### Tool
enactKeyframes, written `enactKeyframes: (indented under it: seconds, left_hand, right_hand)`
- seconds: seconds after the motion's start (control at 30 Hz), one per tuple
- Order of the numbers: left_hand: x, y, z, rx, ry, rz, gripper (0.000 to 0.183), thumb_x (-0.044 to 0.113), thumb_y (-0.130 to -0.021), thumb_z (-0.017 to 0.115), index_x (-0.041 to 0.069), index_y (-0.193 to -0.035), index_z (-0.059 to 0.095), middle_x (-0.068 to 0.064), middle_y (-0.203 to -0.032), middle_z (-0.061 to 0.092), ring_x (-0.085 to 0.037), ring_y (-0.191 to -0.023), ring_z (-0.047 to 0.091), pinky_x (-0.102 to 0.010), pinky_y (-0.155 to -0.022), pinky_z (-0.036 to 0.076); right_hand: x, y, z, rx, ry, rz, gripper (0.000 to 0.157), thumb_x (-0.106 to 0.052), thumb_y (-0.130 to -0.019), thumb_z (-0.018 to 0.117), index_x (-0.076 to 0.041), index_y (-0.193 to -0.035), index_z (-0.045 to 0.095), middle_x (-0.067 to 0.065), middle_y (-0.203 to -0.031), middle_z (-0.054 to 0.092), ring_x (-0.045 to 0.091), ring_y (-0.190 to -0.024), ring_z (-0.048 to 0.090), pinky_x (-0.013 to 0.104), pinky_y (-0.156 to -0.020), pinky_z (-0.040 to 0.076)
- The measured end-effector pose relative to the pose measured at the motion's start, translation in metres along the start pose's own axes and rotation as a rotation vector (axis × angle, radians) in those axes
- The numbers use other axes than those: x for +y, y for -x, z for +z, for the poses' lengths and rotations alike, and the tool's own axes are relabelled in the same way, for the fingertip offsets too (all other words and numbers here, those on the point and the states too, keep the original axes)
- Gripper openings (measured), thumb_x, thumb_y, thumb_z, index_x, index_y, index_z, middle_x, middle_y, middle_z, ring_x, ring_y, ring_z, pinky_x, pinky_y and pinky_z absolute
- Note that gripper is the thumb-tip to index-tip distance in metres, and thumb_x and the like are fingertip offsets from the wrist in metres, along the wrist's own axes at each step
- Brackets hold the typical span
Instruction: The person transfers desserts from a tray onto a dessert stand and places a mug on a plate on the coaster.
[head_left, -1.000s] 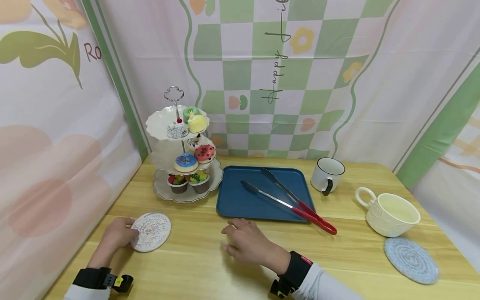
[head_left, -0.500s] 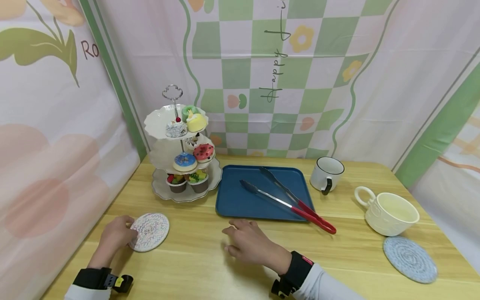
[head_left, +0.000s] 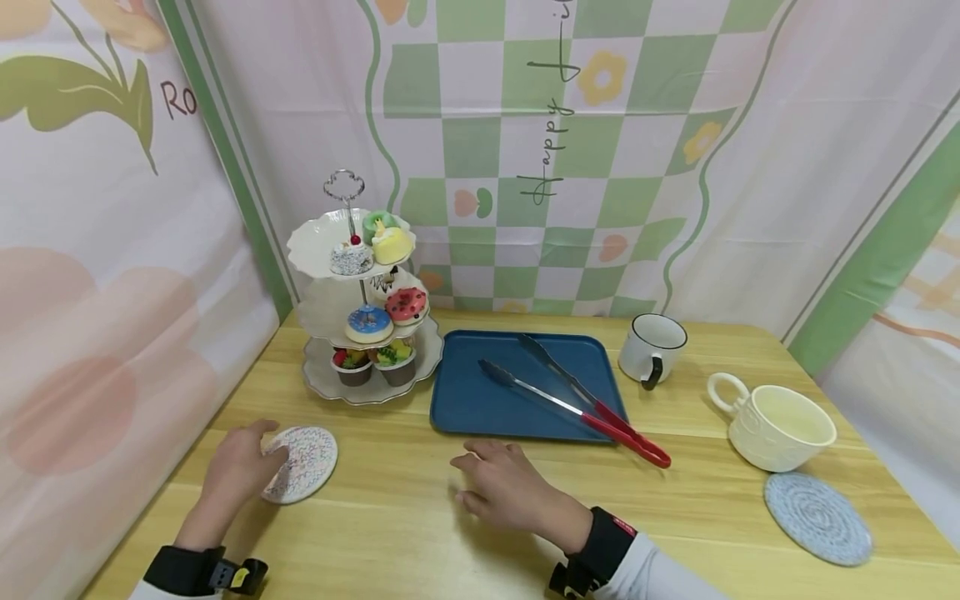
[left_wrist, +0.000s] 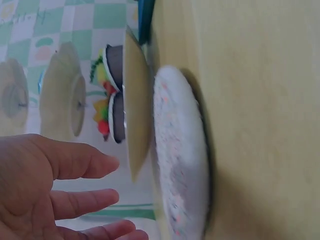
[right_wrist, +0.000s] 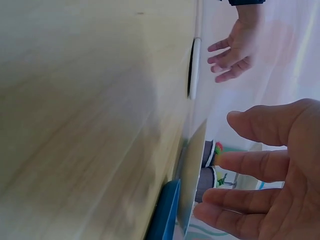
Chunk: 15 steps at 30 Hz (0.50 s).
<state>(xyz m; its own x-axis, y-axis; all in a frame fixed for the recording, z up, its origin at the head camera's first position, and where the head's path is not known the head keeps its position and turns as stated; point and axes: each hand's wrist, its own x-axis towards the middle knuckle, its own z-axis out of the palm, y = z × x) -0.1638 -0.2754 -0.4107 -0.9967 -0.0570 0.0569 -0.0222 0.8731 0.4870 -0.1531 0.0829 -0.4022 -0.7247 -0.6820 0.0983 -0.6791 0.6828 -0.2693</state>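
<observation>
A round white coaster with coloured flecks (head_left: 309, 464) lies flat on the table at the left in the head view. My left hand (head_left: 238, 468) is just above its left edge with the fingers extended; in the left wrist view a gap shows between the fingertips (left_wrist: 111, 164) and the coaster (left_wrist: 181, 155). Nothing is in that hand. My right hand (head_left: 513, 490) hovers over the table in front of the blue tray (head_left: 461, 392), its fingers loosely bent and holding nothing. Red-handled tongs (head_left: 615, 427) lie across the tray, handles past its right front edge.
Behind the coaster stands a three-tier stand (head_left: 318, 379) with toy-like cakes, donuts and fruit cups. To the right are a white mug with a black handle (head_left: 647, 354), a cream cup (head_left: 772, 437) and a grey-blue coaster (head_left: 817, 518). Printed cloth (head_left: 750, 208) hangs behind the table.
My left hand has let go of the white coaster and lifted slightly off it, fingers spreading. The coaster stays in place. My right hand has barely shifted.
</observation>
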Motion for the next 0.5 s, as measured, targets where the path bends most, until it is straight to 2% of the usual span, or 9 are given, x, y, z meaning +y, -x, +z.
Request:
enactKeyframes:
  seconds: [0.1,0.2,0.37,0.5]
  left_hand:
    - [0.006,0.001,0.000,0.020,-0.008,0.020,0.048,0.015,-0.082,0.063,-0.013,-0.119,0.051,-0.038,-0.111,0.050,-0.053,-0.099,0.047,-0.056,-0.072,0.044]
    - [0.010,0.001,0.002,0.022,-0.023,0.052,0.048,0.016,-0.081,0.065,-0.011,-0.118,0.053,-0.036,-0.110,0.051,-0.053,-0.099,0.048,-0.058,-0.073,0.044]
    - [0.016,0.002,0.010,0.044,-0.068,0.139,0.050,0.018,-0.077,0.071,-0.007,-0.117,0.056,-0.034,-0.109,0.051,-0.048,-0.094,0.053,-0.056,-0.072,0.046]
    - [0.024,0.003,0.016,0.064,-0.122,0.229,0.050,0.020,-0.074,0.074,-0.003,-0.116,0.059,-0.024,-0.104,0.054,-0.039,-0.087,0.057,-0.050,-0.066,0.049]
  right_hand:
    - [0.000,0.002,0.000,0.010,-0.003,0.002,0.038,-0.024,-0.086,0.067,-0.007,-0.119,0.061,0.019,-0.125,0.053,0.035,-0.115,0.049,0.060,-0.083,0.041]
    - [0.002,0.004,0.001,0.022,0.005,0.008,0.038,-0.024,-0.086,0.067,-0.006,-0.119,0.061,0.019,-0.124,0.054,0.034,-0.114,0.049,0.059,-0.082,0.042]
    - [0.009,0.006,0.001,0.042,0.019,0.016,0.039,-0.024,-0.086,0.067,-0.005,-0.119,0.061,0.019,-0.122,0.055,0.033,-0.114,0.050,0.057,-0.080,0.044]
    - [0.015,0.009,0.001,0.054,0.010,0.032,0.040,-0.025,-0.086,0.066,-0.004,-0.120,0.060,0.019,-0.122,0.055,0.035,-0.113,0.050,0.057,-0.080,0.044]
